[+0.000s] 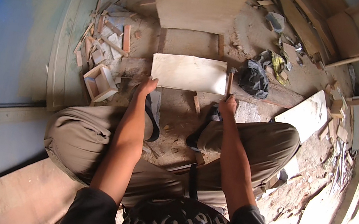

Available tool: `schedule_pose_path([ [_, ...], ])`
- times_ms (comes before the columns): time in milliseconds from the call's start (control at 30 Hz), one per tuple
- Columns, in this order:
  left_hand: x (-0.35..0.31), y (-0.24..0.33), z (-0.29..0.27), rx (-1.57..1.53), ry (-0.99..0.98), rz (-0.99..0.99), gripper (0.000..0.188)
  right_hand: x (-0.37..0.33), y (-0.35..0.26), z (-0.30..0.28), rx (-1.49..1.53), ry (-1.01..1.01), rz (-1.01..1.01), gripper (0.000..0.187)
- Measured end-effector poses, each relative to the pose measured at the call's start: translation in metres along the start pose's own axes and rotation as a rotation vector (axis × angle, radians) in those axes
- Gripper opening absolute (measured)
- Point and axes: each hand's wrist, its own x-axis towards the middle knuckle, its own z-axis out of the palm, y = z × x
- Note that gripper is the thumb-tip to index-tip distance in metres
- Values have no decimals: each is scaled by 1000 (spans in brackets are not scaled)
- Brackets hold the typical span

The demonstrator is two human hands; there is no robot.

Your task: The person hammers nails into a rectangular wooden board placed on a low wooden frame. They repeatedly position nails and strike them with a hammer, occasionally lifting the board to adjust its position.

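Note:
A pale rectangular wooden board [189, 73] lies in front of me, across a dark plank [283, 95] near the ground. My left hand [147, 85] is closed on the board's near left corner, thumb on top. Beside the board's right end, my right hand [227, 106] grips a hammer [230, 83] by its handle. The hammer's head points away from me, just past the board's edge. Whether the right fingers also touch the board's near right corner, I cannot tell.
Beyond the board stands a large plywood panel [200, 5]. Wood offcuts [110, 42] and a small open wooden box [99, 83] lie at left. To the right are a black plastic bag [255, 80] and a white board [305, 114]. My feet flank the middle.

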Motion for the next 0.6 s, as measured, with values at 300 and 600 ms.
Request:
schedule_pose_path([
  [300, -42, 124, 31, 9, 30, 195, 64, -4, -16, -35, 109, 341, -249, 27],
  [600, -28, 120, 82, 158, -1, 338, 66, -9, 20, -42, -229, -21, 212, 48],
])
